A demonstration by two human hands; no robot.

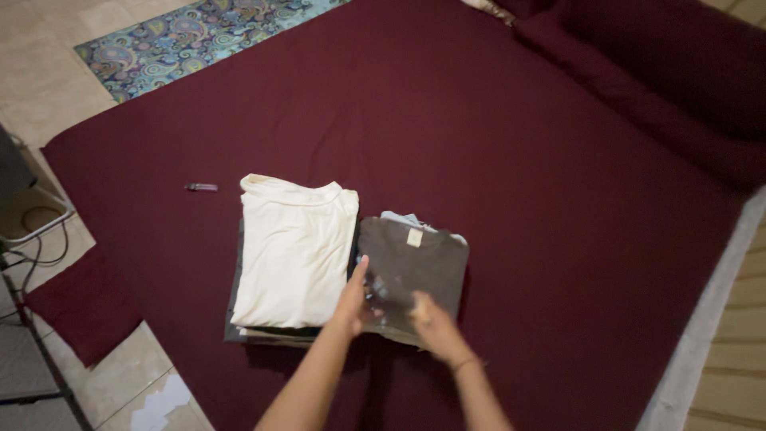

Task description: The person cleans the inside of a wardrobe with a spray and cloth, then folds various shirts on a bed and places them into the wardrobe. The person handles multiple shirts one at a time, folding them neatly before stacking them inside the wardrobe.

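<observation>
**Both hands laid on the near edge of the folded dark shirt**

The folded dark grey-brown shirt [413, 267] is taken as the landmark. At its near edge both hands are pressed flat, fingers spread, nothing gripped: the left hand [352, 302] at the near-left corner, the right hand [427, 319] at the near-right part, equally close. The shirt's long axis is seen running away from the hands. Beneath its far edge a pale blue garment [401, 217] is partly shown. Just left of the shirt, touching it, a folded cream shirt [295, 251] is stacked on darker folded clothes. Further left, well apart, a small purple lighter-like object [201, 187] is lying on the maroon bed sheet [558, 199]. No containers are seen.
</observation>
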